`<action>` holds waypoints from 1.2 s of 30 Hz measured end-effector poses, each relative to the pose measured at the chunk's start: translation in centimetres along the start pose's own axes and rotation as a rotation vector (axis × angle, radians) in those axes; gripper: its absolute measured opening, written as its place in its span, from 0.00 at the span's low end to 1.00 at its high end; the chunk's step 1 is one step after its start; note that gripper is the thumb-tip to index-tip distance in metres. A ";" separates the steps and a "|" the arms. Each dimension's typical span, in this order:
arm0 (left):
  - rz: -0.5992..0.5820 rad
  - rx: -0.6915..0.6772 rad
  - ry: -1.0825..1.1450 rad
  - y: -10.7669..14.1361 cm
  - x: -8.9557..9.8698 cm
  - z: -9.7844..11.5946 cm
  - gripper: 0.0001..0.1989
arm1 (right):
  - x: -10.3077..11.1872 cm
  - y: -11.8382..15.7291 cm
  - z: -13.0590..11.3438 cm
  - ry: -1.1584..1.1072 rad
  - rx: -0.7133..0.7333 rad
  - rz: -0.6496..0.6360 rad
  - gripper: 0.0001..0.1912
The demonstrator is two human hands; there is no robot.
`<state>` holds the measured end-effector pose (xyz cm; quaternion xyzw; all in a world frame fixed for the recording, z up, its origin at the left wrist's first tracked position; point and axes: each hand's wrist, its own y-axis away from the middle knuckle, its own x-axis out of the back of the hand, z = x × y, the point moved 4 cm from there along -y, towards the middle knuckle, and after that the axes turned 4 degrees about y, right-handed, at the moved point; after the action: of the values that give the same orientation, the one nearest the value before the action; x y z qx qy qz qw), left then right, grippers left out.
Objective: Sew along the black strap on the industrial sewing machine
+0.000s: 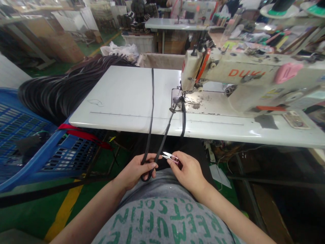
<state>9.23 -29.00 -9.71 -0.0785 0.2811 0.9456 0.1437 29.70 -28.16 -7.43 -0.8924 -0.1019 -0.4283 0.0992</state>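
Note:
My left hand (146,166) is closed around a thin black cord (151,118), which bends into a loop below the fingers. One length of the cord crosses the white table to its far edge; another runs up toward the needle area of the sewing machine (210,71). In my right hand (189,167) is a small pair of thread snips (169,156) with pink handles. The blades point left, close beside the cord at my left fingertips; whether they touch it I cannot tell. A further black strand hangs over the table's front edge under the needle.
The white sewing table (122,98) spans the space ahead of me. At left stand a blue plastic basket (78,152) and a large bundle of black cords (50,91). A dark fabric scrap (266,122) lies right of the machine. Another sewing table (177,24) stands behind.

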 end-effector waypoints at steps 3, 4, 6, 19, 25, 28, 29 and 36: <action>-0.003 0.013 -0.046 -0.1 0.0 -0.2 0.28 | 0.0 0.0 0.2 -0.026 -0.022 0.034 0.12; 0.012 0.009 -0.067 -0.1 0.0 -0.2 0.27 | 0.1 0.1 0.3 -0.038 -0.033 0.050 0.12; 0.053 -0.007 -0.115 -0.2 0.1 -0.2 0.26 | 0.1 0.1 0.5 -0.063 -0.057 0.076 0.12; 0.146 -0.066 -0.219 -0.5 0.0 -0.1 0.29 | -0.5 0.2 0.8 -0.025 -0.080 0.044 0.11; 0.151 -0.090 -0.139 -0.8 -0.1 -0.4 0.25 | -0.7 -0.1 0.6 -0.014 -0.072 0.016 0.11; 0.163 -0.072 -0.141 -1.2 -0.1 -0.7 0.26 | -0.7 0.0 0.6 -0.019 -0.064 0.016 0.11; 0.165 -0.068 -0.144 -1.4 -0.1 -0.8 0.26 | -0.8 0.0 0.5 -0.020 -0.061 0.016 0.11; 0.176 -0.085 -0.129 -2.2 0.0 -1.1 0.25 | -0.8 0.1 0.7 -0.011 -0.072 0.022 0.10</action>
<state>10.02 -27.87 -11.69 0.0015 0.2366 0.9687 0.0747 29.75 -28.13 -8.47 -0.8987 -0.0771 -0.4258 0.0713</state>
